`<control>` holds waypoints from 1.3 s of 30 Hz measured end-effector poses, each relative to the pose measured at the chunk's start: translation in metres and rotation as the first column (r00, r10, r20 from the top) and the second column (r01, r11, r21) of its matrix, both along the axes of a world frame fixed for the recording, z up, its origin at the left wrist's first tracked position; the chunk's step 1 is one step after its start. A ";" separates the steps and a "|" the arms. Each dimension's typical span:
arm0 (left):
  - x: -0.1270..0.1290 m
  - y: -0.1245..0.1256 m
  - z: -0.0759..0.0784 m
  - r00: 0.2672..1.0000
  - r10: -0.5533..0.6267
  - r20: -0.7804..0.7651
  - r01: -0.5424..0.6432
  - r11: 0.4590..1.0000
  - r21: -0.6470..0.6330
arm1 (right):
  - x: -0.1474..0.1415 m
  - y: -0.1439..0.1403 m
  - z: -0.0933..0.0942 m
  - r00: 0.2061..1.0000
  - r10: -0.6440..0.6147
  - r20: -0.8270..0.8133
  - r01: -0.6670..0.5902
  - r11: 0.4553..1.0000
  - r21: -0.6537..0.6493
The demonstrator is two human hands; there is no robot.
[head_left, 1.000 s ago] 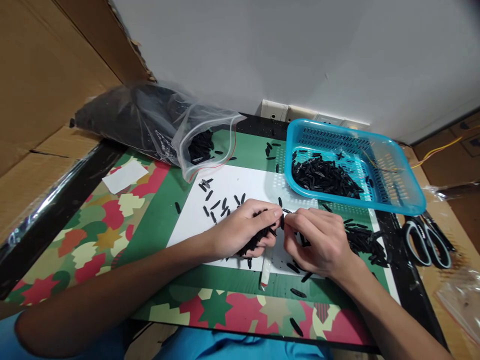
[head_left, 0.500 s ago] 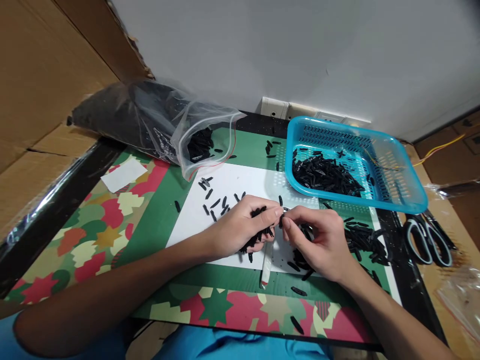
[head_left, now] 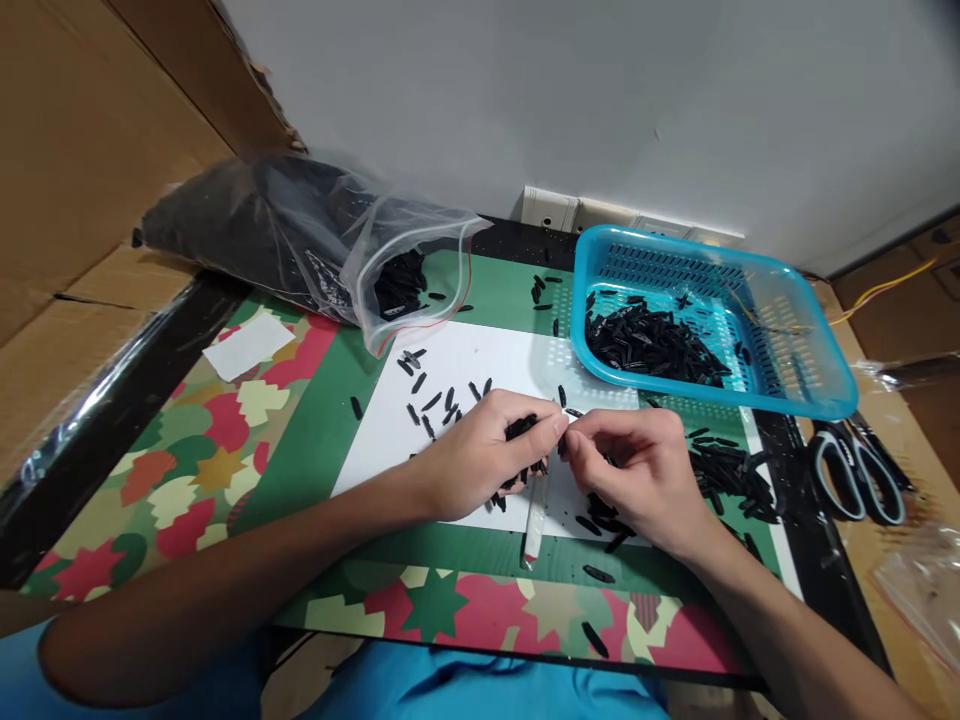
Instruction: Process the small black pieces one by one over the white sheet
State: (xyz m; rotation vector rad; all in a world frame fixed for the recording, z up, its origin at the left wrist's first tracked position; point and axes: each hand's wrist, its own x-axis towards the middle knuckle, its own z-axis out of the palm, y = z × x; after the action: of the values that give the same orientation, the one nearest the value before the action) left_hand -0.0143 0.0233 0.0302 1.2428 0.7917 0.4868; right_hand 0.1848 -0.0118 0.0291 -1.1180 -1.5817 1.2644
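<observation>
My left hand [head_left: 491, 455] is curled around a bunch of small, slim black pieces [head_left: 520, 476], with its thumb and index finger reaching toward the right. Close beside those fingertips, my right hand [head_left: 641, 470] pinches one small black piece [head_left: 562, 443], mostly hidden by the fingers. Beneath both hands lies a white sheet [head_left: 517, 360] with many loose black pieces scattered on it. Between the hands, a slim white stick-like tool [head_left: 535, 530] rests on the sheet, its upper end hidden. A dark heap under my right hand is partly covered.
A blue plastic basket [head_left: 716, 398] holding black pieces stands at the back right. An open zip bag [head_left: 300, 240] of them lies back left. Scissors [head_left: 855, 475] rest at the right. Another black pile [head_left: 724, 470] sits below the basket. Cardboard [head_left: 97, 130] walls the left.
Both hands stay nearly in place, fingertips close together. My right fingers shift slightly at the small piece. The whole view has moved a little.
</observation>
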 end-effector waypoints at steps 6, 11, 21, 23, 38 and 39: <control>0.002 -0.001 -0.004 0.996 0.004 0.085 0.002 0.997 -0.073 | -0.005 -0.003 -0.008 0.995 -0.094 -0.017 0.094 0.995 -0.021; 0.002 0.000 -0.004 0.989 0.041 0.143 -0.024 0.992 -0.121 | -0.003 -0.001 -0.008 0.992 -0.020 -0.122 0.008 0.995 -0.099; 0.001 0.000 -0.006 0.993 0.042 0.106 -0.041 0.999 -0.014 | -0.001 -0.001 -0.006 0.993 0.008 -0.119 -0.025 0.990 -0.139; 0.002 -0.001 -0.006 0.994 0.047 0.098 -0.047 0.999 -0.001 | -0.002 -0.001 -0.007 0.993 0.008 -0.115 -0.025 0.988 -0.152; 0.002 -0.001 -0.005 0.992 0.059 0.115 -0.055 0.998 -0.035 | 0.001 0.000 -0.004 0.989 0.039 -0.144 -0.058 0.990 -0.125; 0.002 -0.001 -0.006 0.992 0.061 0.114 -0.058 0.998 -0.036 | 0.001 0.000 -0.004 0.988 0.041 -0.146 -0.059 0.990 -0.126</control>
State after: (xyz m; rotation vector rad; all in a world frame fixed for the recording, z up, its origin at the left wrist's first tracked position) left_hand -0.0124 0.0223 0.0244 1.1535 0.7378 0.5867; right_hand 0.1860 -0.0119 0.0251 -1.0471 -1.4452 1.4659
